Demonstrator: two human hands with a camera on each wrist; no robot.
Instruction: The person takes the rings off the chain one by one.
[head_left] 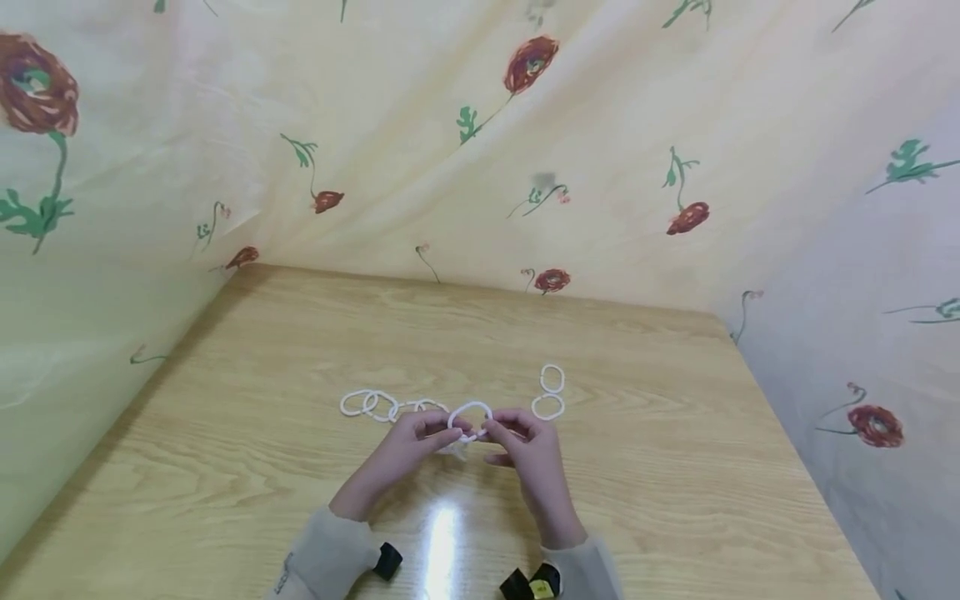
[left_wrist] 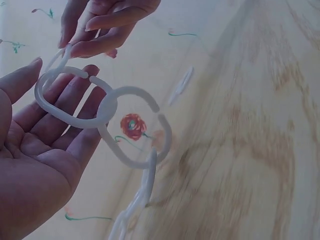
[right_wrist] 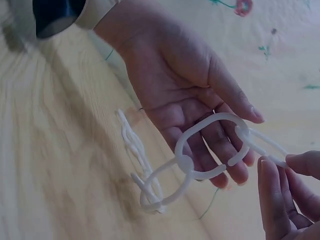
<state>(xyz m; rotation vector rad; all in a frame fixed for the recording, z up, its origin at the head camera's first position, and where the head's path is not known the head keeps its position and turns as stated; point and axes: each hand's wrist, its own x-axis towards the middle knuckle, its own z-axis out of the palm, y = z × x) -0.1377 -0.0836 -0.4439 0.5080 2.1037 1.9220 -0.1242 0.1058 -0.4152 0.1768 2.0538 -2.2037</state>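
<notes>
The chain of white plastic links [head_left: 390, 407] runs from the left across the wooden worktop [head_left: 300, 350] up to our hands at the near middle, and its end link [left_wrist: 67, 100] lies over the fingers of our left hand [head_left: 408, 446], whose grip is spread, palm up, cradling rather than clamping. Our right hand [head_left: 528, 446] pinches a further loose link [right_wrist: 267, 145] between thumb and fingertips [left_wrist: 95, 47], its end meeting the gap in the end link. To do this joining well, we judge it best to keep the end link flat and steady on the left fingers with its split turned towards the right hand, then slide the new link through that split at a slight angle instead of forcing it straight, since the plastic looks springy and could snap out. Two spare links [head_left: 550, 392] wait just beyond our right hand, apart from the chain. Behind the worktop hangs a flowered cloth [head_left: 480, 150].
</notes>
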